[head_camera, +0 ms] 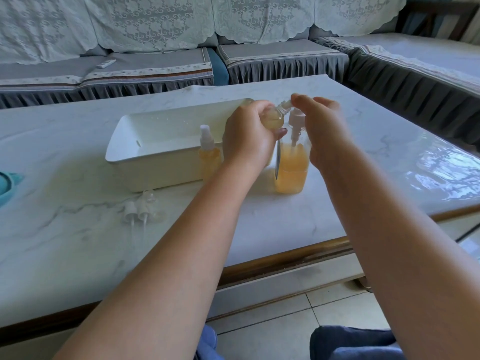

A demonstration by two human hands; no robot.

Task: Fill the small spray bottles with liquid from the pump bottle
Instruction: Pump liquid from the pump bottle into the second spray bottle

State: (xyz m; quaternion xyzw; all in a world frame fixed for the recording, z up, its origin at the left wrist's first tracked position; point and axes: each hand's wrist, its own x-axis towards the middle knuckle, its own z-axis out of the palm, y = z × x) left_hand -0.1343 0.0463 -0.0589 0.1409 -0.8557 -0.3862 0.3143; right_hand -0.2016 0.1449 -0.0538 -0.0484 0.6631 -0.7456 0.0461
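Standing on the white marble-look table (259, 224), a white rectangular tray (155, 141) sits to the left of the hands, and behind the table runs a grey sofa (272, 58) draped with lace covers, a white remote control (106, 64) lying on one seat. At the table's left edge a teal object (6, 185) is only partly in view. Two loose spray heads with dip tubes (136, 211) lie on the tabletop in front of the tray, next to a clear cap (148, 195).

A capped small spray bottle (209, 154) stands just in front of the tray's right end, holding orange liquid. The left forearm crosses in front of the tray's corner and hides what lies behind the wrist.

The left hand (249, 136) grips a tilted small bottle (272, 118), its open neck angled toward the pump's nozzle; pale orange liquid shows inside it. The right hand (324, 128) rests on top of the pump head (296, 118), fingers fairly straight. The pump bottle (291, 167) stands upright on the table between the two hands, about half full of orange liquid.
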